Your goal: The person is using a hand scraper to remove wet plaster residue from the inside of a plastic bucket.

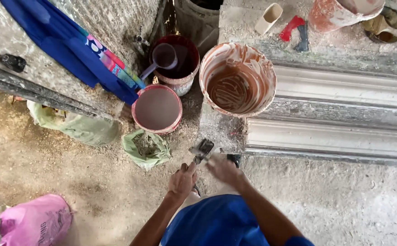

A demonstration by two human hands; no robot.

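While the left hand (182, 178) gripped a trowel (201, 150) (blade soiled) beside the open right hand (223, 169), the nearby bucket (237, 78) of brown paste risked tipping if knocked.

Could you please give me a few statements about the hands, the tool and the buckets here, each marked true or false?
1. The left hand grips a scraper. True.
2. The big bucket is brimful of clear water. False: it holds reddish-brown paste, low down.
3. A scoop rests in the dark bucket. True.
4. The pink bag lies on the mouldings. False: it lies on the ground at lower left.
5. The right hand holds a cup. False: none is visible in it.
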